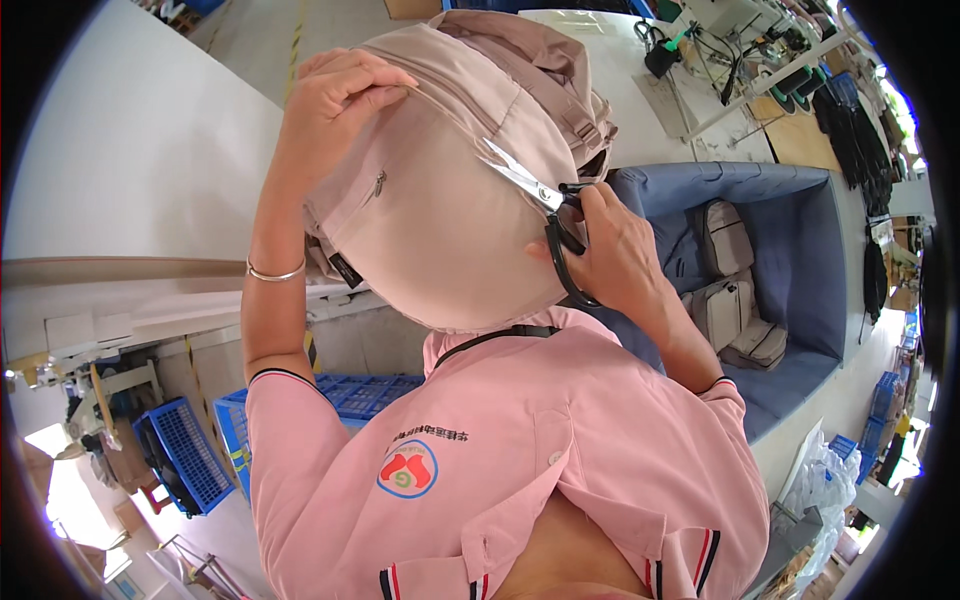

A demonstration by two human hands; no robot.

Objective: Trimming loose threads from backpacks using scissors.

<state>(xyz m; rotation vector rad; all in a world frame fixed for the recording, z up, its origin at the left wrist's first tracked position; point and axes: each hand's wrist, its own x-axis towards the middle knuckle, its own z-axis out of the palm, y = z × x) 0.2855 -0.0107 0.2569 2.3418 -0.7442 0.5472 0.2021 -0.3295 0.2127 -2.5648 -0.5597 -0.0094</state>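
Note:
A beige-pink backpack (pixel 440 230) lies in front of me, its rounded panel facing up and its straps toward the far side. My left hand (pixel 345 90) pinches at the seam near the upper left of the bag, thumb and forefinger pressed together. Whether a loose thread is between those fingertips is too small to make out. In my right hand (pixel 610 250) is a pair of scissors (pixel 545 195) with black handles. Their blades are parted, and the tips point up and left along the seam. A small zipper pull (pixel 378 184) shows on the bag's left side.
To the right stands a blue-grey fabric-lined bin (pixel 815 270) with several beige bags (pixel 728 240) inside. A white table surface (pixel 150 130) fills the upper left. Blue plastic crates (pixel 190 450) sit at the lower left. Cables and thread spools lie at the upper right.

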